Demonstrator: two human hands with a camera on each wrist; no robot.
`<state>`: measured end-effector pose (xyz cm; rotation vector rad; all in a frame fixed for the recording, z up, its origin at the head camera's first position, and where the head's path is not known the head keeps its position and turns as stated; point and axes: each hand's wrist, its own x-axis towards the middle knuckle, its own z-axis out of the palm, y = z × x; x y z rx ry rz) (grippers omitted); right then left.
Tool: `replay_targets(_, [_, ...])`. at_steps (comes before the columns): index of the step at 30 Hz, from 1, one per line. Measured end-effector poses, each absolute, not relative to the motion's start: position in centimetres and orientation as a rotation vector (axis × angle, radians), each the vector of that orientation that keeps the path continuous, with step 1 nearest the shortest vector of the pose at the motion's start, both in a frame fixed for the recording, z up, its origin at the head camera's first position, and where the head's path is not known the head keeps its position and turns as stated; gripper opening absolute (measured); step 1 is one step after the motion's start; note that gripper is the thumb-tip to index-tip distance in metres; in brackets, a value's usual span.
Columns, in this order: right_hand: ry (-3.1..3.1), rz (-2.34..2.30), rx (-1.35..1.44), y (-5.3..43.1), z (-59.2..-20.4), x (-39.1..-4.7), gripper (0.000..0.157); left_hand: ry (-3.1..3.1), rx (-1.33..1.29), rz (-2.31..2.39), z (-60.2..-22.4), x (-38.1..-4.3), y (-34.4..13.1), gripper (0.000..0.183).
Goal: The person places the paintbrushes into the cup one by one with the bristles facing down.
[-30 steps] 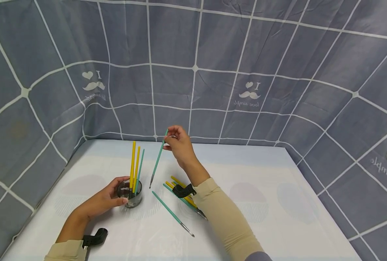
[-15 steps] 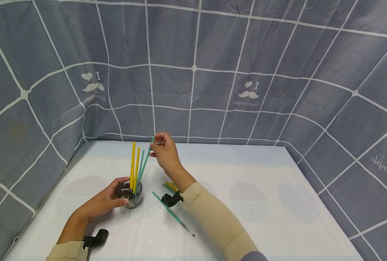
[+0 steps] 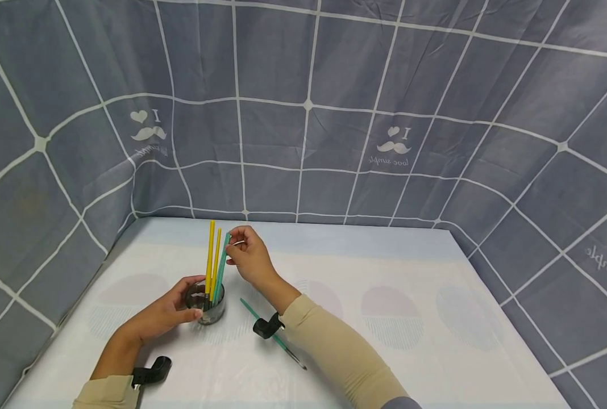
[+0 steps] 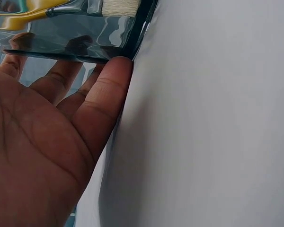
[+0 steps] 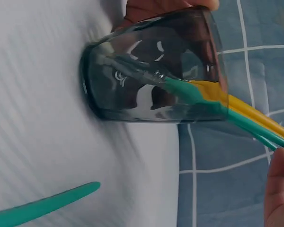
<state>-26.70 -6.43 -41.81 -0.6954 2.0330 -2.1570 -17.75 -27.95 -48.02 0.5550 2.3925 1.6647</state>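
A smoky clear glass (image 3: 212, 316) stands on the table, and my left hand (image 3: 162, 309) holds it from the left, thumb in front and fingers behind. Yellow paintbrushes (image 3: 209, 261) and green ones lean inside it, bristles down. Pale bristles (image 4: 120, 7) show near the glass base in the left wrist view. My right hand (image 3: 252, 258) pinches the top of a green paintbrush (image 3: 220, 275), whose lower end is inside the glass. The right wrist view shows the green and yellow handles crossing the glass rim (image 5: 217, 71) toward my right fingers (image 5: 277, 182).
Another green paintbrush (image 3: 289, 352) lies on the white patterned table (image 3: 462, 341), partly covered by the camera (image 3: 266, 328) on my right wrist. The right sleeve (image 3: 334, 346) spans the front middle. A grey checked curtain (image 3: 344, 142) rises behind the table.
My right hand has carried the green paintbrush left and lowered it bristles first into the glass. My left hand has stayed on the glass. The right forearm now covers the brush pile.
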Motion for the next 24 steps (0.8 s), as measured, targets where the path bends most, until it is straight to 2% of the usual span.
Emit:
replay_targets(10, [2.048, -2.075, -0.570, -4.2, -41.7, -27.3, 0.020, 2.378, 0.540, 1.669, -48.0, -17.7, -27.9, 0.068])
replay_targets(24, [2.155, -1.610, -0.557, 1.9, -42.5, -29.6, 0.021, 2.375, 0.580, 1.680, -48.0, -17.7, -27.9, 0.068])
